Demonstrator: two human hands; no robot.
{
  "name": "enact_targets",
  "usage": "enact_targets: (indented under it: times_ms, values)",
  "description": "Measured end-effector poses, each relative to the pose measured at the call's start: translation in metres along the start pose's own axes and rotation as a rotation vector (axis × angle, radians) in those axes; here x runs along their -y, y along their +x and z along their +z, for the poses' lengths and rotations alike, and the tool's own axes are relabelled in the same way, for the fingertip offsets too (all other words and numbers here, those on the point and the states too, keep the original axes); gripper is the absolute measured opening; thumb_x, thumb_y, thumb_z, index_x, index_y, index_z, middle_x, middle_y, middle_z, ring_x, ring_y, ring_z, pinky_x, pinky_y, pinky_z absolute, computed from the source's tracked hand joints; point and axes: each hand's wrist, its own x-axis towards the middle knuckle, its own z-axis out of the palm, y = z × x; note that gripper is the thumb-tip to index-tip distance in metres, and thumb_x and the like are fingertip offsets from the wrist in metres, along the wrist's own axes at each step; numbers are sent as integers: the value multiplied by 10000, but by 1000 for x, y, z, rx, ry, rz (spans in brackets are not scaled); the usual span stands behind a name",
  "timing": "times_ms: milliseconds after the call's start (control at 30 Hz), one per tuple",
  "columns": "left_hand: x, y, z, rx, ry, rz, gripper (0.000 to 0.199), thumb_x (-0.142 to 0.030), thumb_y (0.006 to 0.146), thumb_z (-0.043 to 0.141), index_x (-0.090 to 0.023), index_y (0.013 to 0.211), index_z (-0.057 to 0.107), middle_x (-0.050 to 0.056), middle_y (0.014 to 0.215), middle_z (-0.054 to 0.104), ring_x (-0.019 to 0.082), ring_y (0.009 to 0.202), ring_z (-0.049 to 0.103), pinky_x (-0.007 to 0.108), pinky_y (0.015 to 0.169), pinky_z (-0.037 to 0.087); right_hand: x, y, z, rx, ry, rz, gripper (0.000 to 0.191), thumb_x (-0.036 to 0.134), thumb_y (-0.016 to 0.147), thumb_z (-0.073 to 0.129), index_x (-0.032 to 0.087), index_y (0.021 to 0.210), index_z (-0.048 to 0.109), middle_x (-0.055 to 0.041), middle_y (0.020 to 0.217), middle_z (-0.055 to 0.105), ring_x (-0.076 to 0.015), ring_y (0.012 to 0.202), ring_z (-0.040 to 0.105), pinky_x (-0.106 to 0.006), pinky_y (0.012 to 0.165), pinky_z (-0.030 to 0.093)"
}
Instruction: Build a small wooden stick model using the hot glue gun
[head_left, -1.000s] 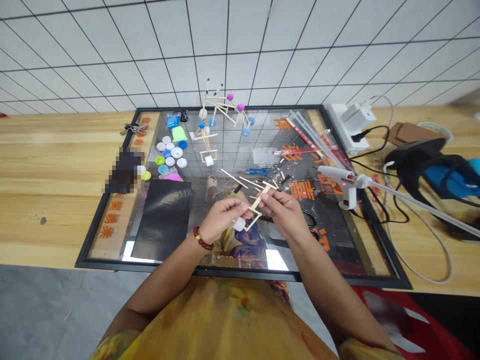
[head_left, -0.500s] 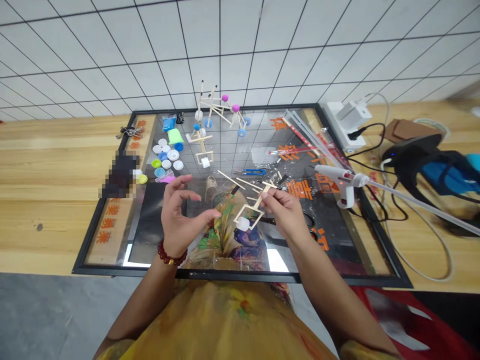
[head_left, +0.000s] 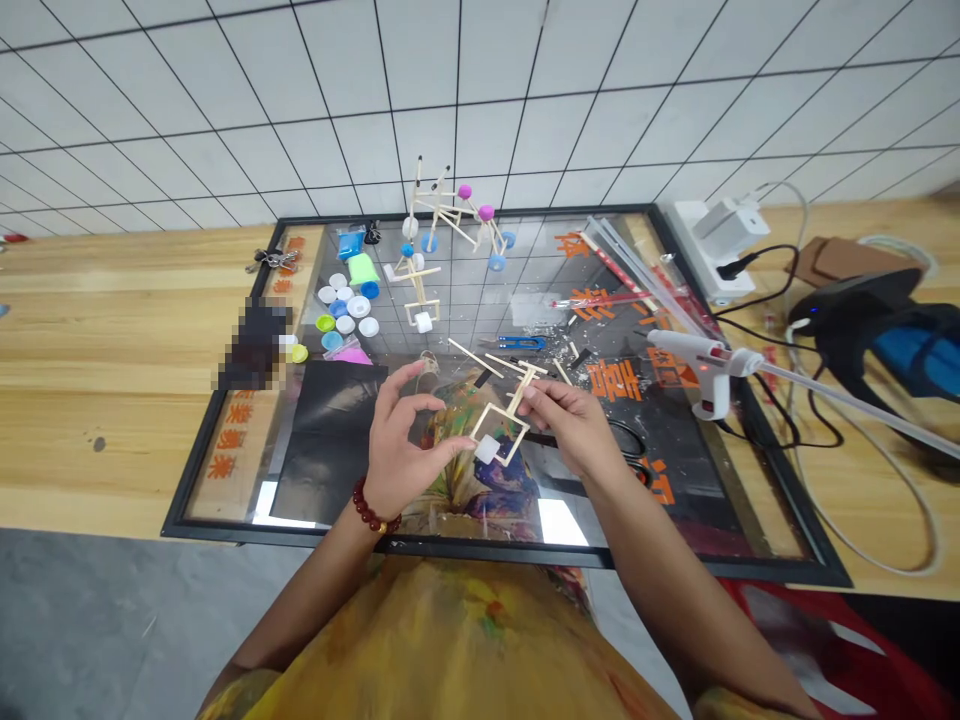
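Pinched in my right hand (head_left: 564, 418) is a small stick frame (head_left: 516, 412), held by its narrow upper stem. Its lower part is a square of light sticks with a white piece (head_left: 487, 449) at the lower left corner. My left hand (head_left: 409, 440) is open, fingers curved and apart, its thumb tip close to the left side of the square; whether it touches cannot be seen. Beyond the hands, a similar stick figure (head_left: 422, 290) lies on the glass, and stick models with pink and blue balls (head_left: 465, 215) stand at the back.
Several small colored tubs (head_left: 345, 308) sit at the left. Loose sticks (head_left: 472, 356) and blue snips (head_left: 521, 343) lie beyond the hands. Black-handled scissors (head_left: 628, 440) are partly behind my right forearm. A white glue gun (head_left: 697, 365) and cables are at the right.
My left hand has moved right, closer to the stick frame. The frame has turned slightly in my right hand, so its square faces up more. The whole view has shifted a little.
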Motion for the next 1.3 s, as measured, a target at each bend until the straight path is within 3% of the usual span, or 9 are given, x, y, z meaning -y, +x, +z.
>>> enact_targets:
  times_ms: [233,400,567,700,800,933,1033,1133,1300]
  values:
    - [2,-1,-4,99,12,2,159,-221,837,666,-244,992,697,76,1383,554,248,1281,531,486,1088,430,-1,1,-3,78,-140,40,375,529,769,681,158,818,700,-6,687,619,-78,506,378,-250,488,312]
    - [0,-1,-2,50,-31,-88,51,-243,772,745,-240,727,721,45,1236,654,250,1199,585,524,1104,390,-4,-1,-4,93,-176,26,391,509,771,685,156,938,700,-9,716,633,-97,556,440,-253,529,352]
    - [-4,0,-4,11,-86,-225,331,-356,708,799,-179,529,584,79,1223,664,270,1150,611,497,1053,444,-8,-1,-6,106,-270,0,413,511,784,675,162,1004,699,-32,778,663,-125,626,517,-255,558,395]
    - [2,-2,-6,136,-55,-146,186,-286,910,571,-245,944,749,70,1380,587,238,1237,567,504,1115,385,-11,-1,-9,73,-374,-32,447,526,788,671,176,1063,707,-54,853,709,-150,668,581,-280,610,449]
    - [7,-5,-5,191,-56,-117,369,-257,948,491,-292,1295,611,69,1542,413,233,1346,480,490,1125,381,-9,-2,-9,24,-468,-66,467,537,784,672,174,1075,713,-51,822,706,-145,621,572,-299,620,460]
    - [4,-4,-5,186,-72,-151,289,-245,937,524,-291,1165,696,61,1334,632,225,1235,583,516,1158,325,-2,-5,-8,-38,-510,-105,480,538,784,666,164,1080,714,-40,790,674,-117,551,518,-287,564,434]
    - [-5,0,-5,164,-173,-254,88,-279,833,687,-264,821,772,44,1041,753,234,1071,668,501,1108,395,0,-8,-6,-106,-440,-161,427,515,796,664,179,1056,716,-23,769,647,-98,529,478,-265,525,407]
    - [-12,4,-2,159,-281,-413,169,-339,649,843,-217,620,731,74,1083,736,265,1048,675,455,1012,493,-2,-10,-5,-137,-373,-248,358,462,805,682,198,1047,713,-16,780,640,-87,530,457,-256,523,402]
    - [-17,6,11,343,-784,-675,518,-651,800,604,-225,1048,760,118,1323,634,288,1213,601,467,1088,435,2,-16,-1,-119,-391,-424,252,356,851,661,224,1061,705,-32,828,661,-115,605,514,-275,577,441]
